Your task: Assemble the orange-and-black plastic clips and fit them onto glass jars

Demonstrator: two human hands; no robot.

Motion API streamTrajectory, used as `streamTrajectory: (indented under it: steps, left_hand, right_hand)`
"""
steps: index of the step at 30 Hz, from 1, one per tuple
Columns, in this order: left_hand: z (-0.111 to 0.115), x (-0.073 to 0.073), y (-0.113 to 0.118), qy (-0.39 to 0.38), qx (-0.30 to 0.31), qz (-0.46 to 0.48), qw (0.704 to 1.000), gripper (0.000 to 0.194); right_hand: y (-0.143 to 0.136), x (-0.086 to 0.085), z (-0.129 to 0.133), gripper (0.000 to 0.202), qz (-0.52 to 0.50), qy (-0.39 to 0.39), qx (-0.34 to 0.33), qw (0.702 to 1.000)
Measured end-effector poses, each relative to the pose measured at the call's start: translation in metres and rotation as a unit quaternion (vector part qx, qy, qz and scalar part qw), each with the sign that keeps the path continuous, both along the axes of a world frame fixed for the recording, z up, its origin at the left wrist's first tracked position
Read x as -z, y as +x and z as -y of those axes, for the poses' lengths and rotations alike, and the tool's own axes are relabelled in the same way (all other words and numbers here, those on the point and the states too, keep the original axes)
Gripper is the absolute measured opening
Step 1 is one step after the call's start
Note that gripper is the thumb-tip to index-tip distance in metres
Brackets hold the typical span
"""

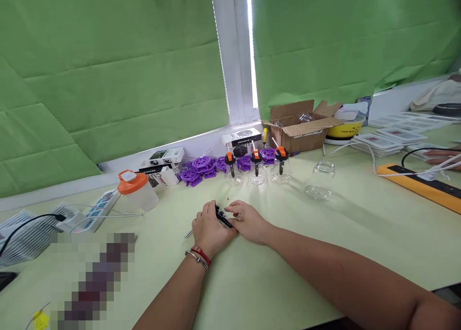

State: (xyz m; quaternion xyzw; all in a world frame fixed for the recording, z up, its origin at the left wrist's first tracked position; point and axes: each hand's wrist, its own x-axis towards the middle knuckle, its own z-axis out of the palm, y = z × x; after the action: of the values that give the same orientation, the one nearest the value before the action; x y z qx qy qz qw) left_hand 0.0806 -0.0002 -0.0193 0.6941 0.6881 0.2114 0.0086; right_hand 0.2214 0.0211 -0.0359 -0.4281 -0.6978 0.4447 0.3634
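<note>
My left hand (211, 229), with a red band and a metal bracelet at its wrist, is wrapped round a black part (223, 217). A thin metallic rod (188, 233) sticks out to the left of that hand. My right hand (248, 220) is at the part's right side, its thumb and fingers close to its edge; whether they pinch it is hard to make out. Beyond the hands stand clear glass jars with black and orange tops, among them one jar (257, 172). A clear jar without a top (320, 181) stands to their right.
Purple plastic parts (203, 165) lie behind the jars. A shaker bottle (139, 190) and a white power strip (103, 209) are at the left. An open cardboard box (306, 133), a yellow bowl (347, 128) and an orange power strip (425, 186) are at the right. Another person's hand (444, 156) shows at the right edge.
</note>
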Motion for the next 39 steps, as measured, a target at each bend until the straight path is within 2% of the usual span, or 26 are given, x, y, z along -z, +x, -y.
streamTrajectory:
  steps: [15, 21, 25, 30, 33, 36, 39]
  left_hand:
    - [-0.003, 0.0, -0.001, -0.005, 0.009, -0.007, 1.0, 0.075]
    - [-0.004, -0.001, 0.0, -0.029, -0.009, -0.019, 0.999, 0.081]
    - [-0.004, 0.0, -0.001, -0.03, -0.008, -0.017, 0.999, 0.085]
    - [-0.005, 0.002, -0.001, -0.028, -0.011, -0.009, 1.0, 0.089]
    - [-0.005, 0.003, -0.004, -0.025, -0.011, -0.005, 1.0, 0.092]
    - [-0.007, 0.003, -0.015, -0.026, -0.007, -0.003, 1.0, 0.099]
    - [-0.009, 0.002, -0.031, -0.034, 0.012, 0.005, 0.999, 0.105]
  right_hand:
    - [0.001, 0.001, -0.004, 0.035, 0.015, 0.023, -0.014, 1.0]
    - [0.002, 0.002, -0.004, 0.035, 0.045, 0.033, -0.004, 0.998]
    - [0.004, 0.005, -0.006, 0.04, 0.072, 0.038, 0.028, 0.996]
    - [0.01, 0.006, -0.007, 0.038, 0.134, 0.094, 0.031, 0.986]
    - [0.013, 0.003, -0.005, 0.033, 0.164, 0.129, 0.008, 0.978]
    - [0.015, 0.0, -0.003, 0.029, 0.187, 0.169, -0.028, 0.967]
    - [0.016, -0.002, -0.001, 0.028, 0.209, 0.187, -0.034, 0.959]
